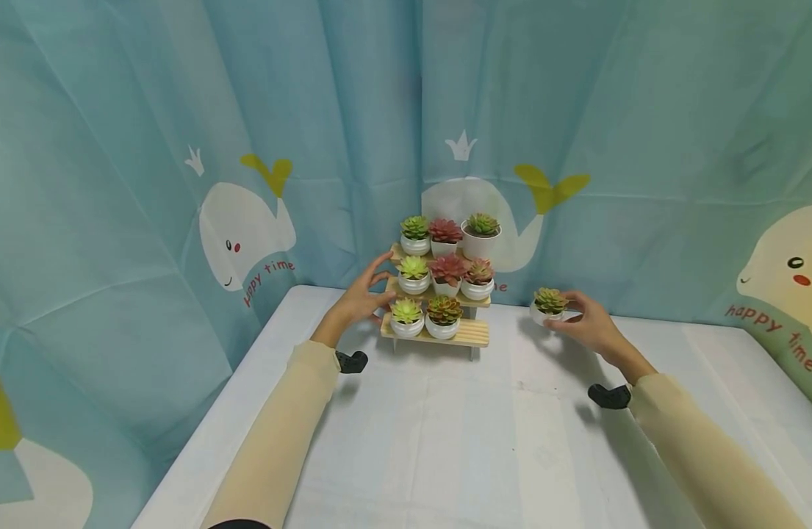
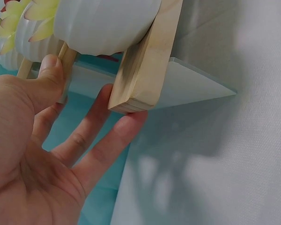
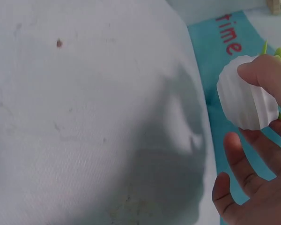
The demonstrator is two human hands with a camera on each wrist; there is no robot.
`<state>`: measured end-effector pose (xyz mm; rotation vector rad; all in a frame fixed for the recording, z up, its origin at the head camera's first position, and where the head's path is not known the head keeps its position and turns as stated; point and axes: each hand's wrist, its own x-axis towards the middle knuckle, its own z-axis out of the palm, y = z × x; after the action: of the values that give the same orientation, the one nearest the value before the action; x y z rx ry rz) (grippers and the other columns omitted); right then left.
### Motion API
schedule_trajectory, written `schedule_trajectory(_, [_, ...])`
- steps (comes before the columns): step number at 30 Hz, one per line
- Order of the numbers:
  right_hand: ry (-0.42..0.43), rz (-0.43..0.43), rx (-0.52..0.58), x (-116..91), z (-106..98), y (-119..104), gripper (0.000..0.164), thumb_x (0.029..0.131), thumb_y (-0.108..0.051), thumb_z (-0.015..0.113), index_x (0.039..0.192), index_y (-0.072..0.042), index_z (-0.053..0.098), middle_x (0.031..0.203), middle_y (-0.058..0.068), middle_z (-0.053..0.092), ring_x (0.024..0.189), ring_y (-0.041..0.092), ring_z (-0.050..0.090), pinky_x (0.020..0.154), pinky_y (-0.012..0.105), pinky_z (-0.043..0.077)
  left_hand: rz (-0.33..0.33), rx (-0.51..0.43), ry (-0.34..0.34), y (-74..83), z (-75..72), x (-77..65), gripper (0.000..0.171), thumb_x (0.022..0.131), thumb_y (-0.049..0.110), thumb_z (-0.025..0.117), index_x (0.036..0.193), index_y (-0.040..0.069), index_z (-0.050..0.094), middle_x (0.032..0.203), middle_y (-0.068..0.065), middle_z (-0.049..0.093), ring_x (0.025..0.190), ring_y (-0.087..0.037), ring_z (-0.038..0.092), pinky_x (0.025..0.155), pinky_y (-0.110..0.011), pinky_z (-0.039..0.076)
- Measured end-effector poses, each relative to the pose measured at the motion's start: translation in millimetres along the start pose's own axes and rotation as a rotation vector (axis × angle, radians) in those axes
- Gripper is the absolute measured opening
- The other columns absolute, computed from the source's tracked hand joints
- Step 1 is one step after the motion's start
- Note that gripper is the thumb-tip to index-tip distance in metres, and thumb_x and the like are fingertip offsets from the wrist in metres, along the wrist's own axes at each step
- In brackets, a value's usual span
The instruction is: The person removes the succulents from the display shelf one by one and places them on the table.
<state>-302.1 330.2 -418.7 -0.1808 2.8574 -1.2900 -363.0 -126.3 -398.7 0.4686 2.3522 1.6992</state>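
Note:
A three-tier wooden stand [image 1: 475,334] holds several small succulents in white pots. Two of them, a light green one [image 1: 406,314] and a green-red one [image 1: 444,312], stand at the left and middle of the bottom shelf. My left hand [image 1: 359,300] touches the stand's left side, fingers spread; in the left wrist view the thumb meets one shelf and fingertips meet the end of the front board [image 2: 140,89]. To the right of the stand, my right hand [image 1: 596,325] pinches a green succulent's white pot [image 3: 246,96] between thumb and fingers, with the other fingers apart from it.
The white-covered table [image 1: 458,441] lies under both arms. A blue curtain [image 1: 379,95] with printed whales hangs right behind the stand. At the top right stands a succulent in a larger white pot [image 1: 480,242]. Each wrist wears a dark camera mount [image 1: 609,397].

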Motion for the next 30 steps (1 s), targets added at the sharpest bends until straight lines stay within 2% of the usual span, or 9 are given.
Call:
schedule_trajectory(8, [-0.004,0.024,-0.006,4,1,14,0.081,0.095,-0.040,0.076,0.153,0.002,0.036,0.151,0.036,0.040,0.123,0.051,0.055,0.098,0.060,0.048,0.039,0.019,-0.010,2.0,0.1,-1.9,0.079,0.105,0.010,0.060,0.163,0.044,0.018,0.167,-0.017,0.026,0.087,-0.031,0.071,0.074,-0.067,0.056])
schedule_trajectory(18, [-0.002,0.070,-0.017,9,2,22,0.084,0.093,-0.042,0.077,0.152,0.002,0.036,0.153,0.036,0.038,0.134,0.053,0.044,0.104,0.064,0.042,0.033,0.018,-0.014,4.8,0.3,-2.8,0.080,0.105,0.012,0.061,0.163,0.044,0.017,0.167,-0.017,0.025,0.091,-0.036,0.070,0.076,-0.068,0.056])
schedule_trajectory(30, [-0.057,0.103,0.001,11,1,24,0.086,0.093,-0.040,0.077,0.153,0.003,0.033,0.153,0.037,0.034,0.141,0.054,0.034,0.109,0.069,0.033,0.033,0.027,0.001,1.7,0.1,-3.4,0.079,0.105,0.013,0.062,0.163,0.046,0.019,0.167,-0.016,0.027,0.082,-0.025,0.069,0.073,-0.067,0.057])
